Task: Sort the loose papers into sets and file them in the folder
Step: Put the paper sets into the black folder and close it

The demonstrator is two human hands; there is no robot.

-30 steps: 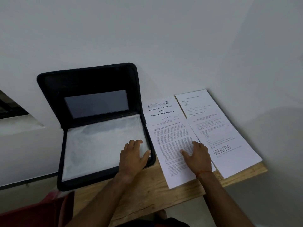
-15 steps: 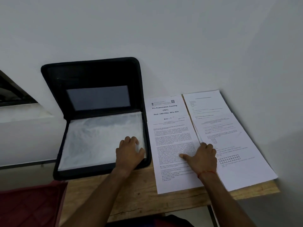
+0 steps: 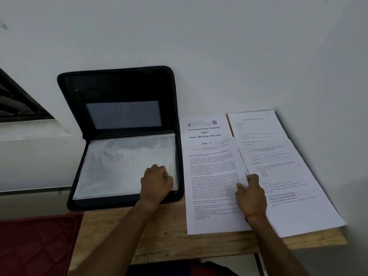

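Note:
A black zip folder (image 3: 119, 86) stands open on the wooden table (image 3: 169, 236), its lid leaning on the wall. Clear plastic sleeves (image 3: 119, 166) lie in its lower half. My left hand (image 3: 157, 182) rests on the sleeves' lower right corner, fingers curled, thumb at the sleeve edge. Right of the folder a dense text sheet (image 3: 211, 176) overlaps a "Pre Examination Training" cover sheet (image 3: 203, 130). My right hand (image 3: 252, 196) pinches the text sheet's right edge, thumb on top. Further right a sheet with a grid (image 3: 288, 186) overlaps another form sheet (image 3: 256, 124).
The table butts against a white wall (image 3: 219, 46) behind and at the right. The rightmost sheets hang slightly over the table's right end. A red quilted cushion (image 3: 35, 246) sits at lower left, and a window ledge (image 3: 23, 132) is at the far left.
My left fingers have curled from flat onto the sleeve corner. My right hand has slid right from the middle of the text sheet to its edge and pinched it.

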